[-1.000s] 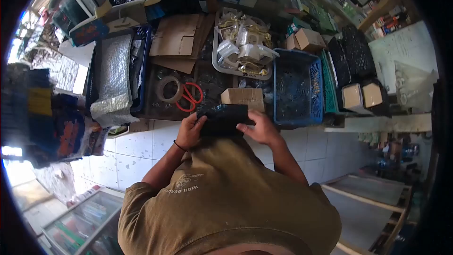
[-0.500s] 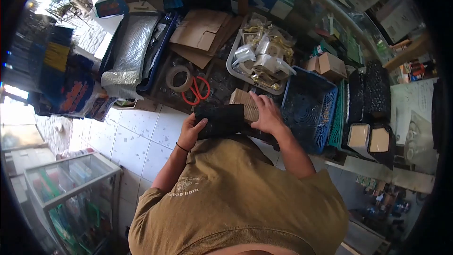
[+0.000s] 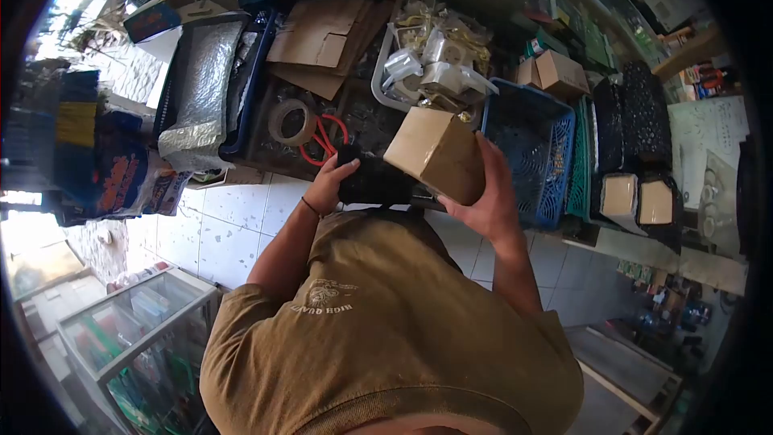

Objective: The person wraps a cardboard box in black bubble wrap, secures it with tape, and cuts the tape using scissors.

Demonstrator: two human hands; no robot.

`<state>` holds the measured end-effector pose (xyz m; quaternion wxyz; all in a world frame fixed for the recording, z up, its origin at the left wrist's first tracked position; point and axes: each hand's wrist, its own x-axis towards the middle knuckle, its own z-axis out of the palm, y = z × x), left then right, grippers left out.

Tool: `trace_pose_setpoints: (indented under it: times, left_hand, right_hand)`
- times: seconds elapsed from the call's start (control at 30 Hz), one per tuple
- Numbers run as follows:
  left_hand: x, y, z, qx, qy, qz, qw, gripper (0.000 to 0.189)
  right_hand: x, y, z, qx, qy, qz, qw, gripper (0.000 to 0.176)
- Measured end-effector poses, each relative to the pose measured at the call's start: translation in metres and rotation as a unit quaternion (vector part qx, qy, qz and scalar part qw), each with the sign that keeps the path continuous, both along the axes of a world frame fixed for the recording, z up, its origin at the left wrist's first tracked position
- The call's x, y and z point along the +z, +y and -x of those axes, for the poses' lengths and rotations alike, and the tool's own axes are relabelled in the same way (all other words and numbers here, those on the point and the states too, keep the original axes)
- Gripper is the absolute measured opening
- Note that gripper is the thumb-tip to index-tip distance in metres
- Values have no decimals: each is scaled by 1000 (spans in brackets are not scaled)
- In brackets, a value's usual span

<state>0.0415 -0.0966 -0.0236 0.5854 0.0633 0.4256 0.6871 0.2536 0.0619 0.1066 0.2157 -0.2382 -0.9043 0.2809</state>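
A tan cardboard box point(image 3: 441, 153) is gripped by my right hand point(image 3: 489, 208), whose fingers lie along its right side and thumb is beneath. The box is tilted, lifted above the table's front edge. My left hand point(image 3: 326, 185) holds a black wrap point(image 3: 374, 180) at its left end, thumb on top. The wrap sits close to my body, left of the box. Beyond my left hand lie red-handled scissors point(image 3: 316, 143) and a roll of tape point(image 3: 291, 122).
A white basket point(image 3: 385, 97) of plastic-wrapped parts stands behind the box. To its right is a blue basket point(image 3: 527, 221). Folded cardboard point(image 3: 318, 36) and silver bubble wrap point(image 3: 207, 72) lie at the back left. A glass case point(image 3: 133, 322) stands at lower left.
The cardboard box has come out of the black wrap, raised and turned by my right hand. My left hand still holds the wrap. The camera view has shifted slightly.
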Motion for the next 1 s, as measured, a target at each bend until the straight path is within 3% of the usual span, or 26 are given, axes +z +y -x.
trace_pose_setpoints:
  times: [0.1, 0.2, 0.33, 0.43, 0.5, 0.57, 0.6, 0.77, 0.8, 0.87, 1.0]
  left_hand:
    - [14, 15, 0, -15, -59, -18, 998, 27]
    - [28, 24, 2, -24, -8, 82, 996, 53]
    - [18, 24, 5, -56, -18, 92, 994, 51]
    - [2, 19, 6, -136, -75, -30, 987, 40]
    - [-1, 17, 4, -111, -50, -10, 993, 38]
    - [6, 15, 5, -145, -118, -138, 973, 38]
    - [9, 14, 5, -143, -118, -138, 973, 38]
    - [28, 10, -1, -209, 152, -142, 955, 95]
    - [33, 9, -3, -209, 152, -141, 956, 95]
    - [42, 10, -7, -190, 105, -174, 960, 120]
    - [41, 10, -10, -179, 145, -149, 962, 121]
  right_hand:
    - [11, -13, -7, 9, 2, -37, 999, 98]
    - [15, -25, -8, 21, -15, -47, 999, 97]
    - [7, -35, -2, 58, -48, -56, 996, 95]
    - [-5, -40, 5, 73, -71, -76, 992, 95]
    - [-6, -39, 7, 81, -63, -76, 992, 95]
    - [-6, -38, 8, 92, -67, -90, 989, 96]
    - [-8, -38, 7, 94, -67, -90, 989, 96]
    - [-21, -35, 5, 124, -37, -115, 985, 94]
    - [-23, -35, 4, 124, -37, -114, 985, 94]
    - [-25, -34, 3, 119, -35, -114, 986, 92]
    - [-25, -36, 4, 110, -41, -121, 986, 91]
